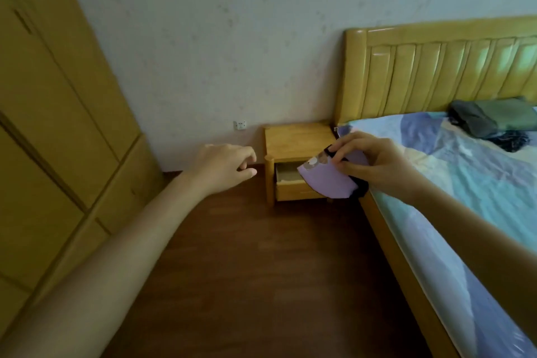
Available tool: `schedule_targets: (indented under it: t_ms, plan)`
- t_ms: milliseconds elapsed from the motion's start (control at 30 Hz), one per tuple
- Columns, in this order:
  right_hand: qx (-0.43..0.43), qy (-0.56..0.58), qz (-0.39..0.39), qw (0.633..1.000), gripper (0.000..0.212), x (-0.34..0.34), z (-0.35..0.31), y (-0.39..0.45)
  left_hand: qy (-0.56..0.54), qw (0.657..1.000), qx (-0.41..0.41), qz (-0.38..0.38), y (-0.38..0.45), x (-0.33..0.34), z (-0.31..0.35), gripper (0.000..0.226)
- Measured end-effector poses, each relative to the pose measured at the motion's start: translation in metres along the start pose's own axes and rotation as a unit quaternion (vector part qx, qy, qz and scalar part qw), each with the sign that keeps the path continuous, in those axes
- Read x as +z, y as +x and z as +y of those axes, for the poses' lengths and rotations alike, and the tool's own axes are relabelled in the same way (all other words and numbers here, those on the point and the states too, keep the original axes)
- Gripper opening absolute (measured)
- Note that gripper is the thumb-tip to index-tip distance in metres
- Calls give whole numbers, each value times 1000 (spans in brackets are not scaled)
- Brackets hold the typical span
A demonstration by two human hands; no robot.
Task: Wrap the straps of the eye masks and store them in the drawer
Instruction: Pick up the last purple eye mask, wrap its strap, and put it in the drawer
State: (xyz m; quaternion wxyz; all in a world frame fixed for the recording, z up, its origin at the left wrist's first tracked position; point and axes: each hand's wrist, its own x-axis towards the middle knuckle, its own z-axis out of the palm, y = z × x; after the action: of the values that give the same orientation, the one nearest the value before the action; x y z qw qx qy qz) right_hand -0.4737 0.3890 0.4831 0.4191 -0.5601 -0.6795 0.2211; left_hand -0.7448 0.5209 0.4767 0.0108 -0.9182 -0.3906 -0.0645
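Observation:
My right hand (369,163) grips a lilac eye mask (328,180) with a black strap wound around it, held in the air in front of the bedside table. The mask covers part of the open drawer (286,176) of the small wooden nightstand (296,136); the drawer's inside looks bare where I can see it. My left hand (226,166) hovers to the left of the nightstand, fingers loosely apart, holding nothing.
A wooden bed (436,67) with a blue patterned sheet (465,183) runs along the right. Folded dark and green fabrics (491,119) lie near the headboard. A tall wooden wardrobe (58,125) fills the left. Dark wood floor (261,270) lies between them. A wall socket (240,125) sits low.

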Motion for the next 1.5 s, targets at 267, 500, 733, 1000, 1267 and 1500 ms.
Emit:
schedule_targets:
  t_ms: [267,500,733,1000,1267,1500]
  plan:
    - [105,-9,3,994,20,-59,173,130,-21,999,39,-29,217,85,-28,24]
    - [164,-4,-88,982,34,-55,299,270,-37,997,-15,-70,338,144,-87,24]
    - [264,-28,-100,959,40,18,459,386,-99,988,-41,-107,467,287,-149,23]
    - [484,61,-53,871,66,114,654,444,-207,960,-52,-180,602,495,-146,35]
    - [679,94,27,728,40,196,828,426,-189,967,-91,-146,620,646,-144,77]
    - [709,134,14,692,25,254,915,454,-88,986,-86,-115,623,714,-128,87]
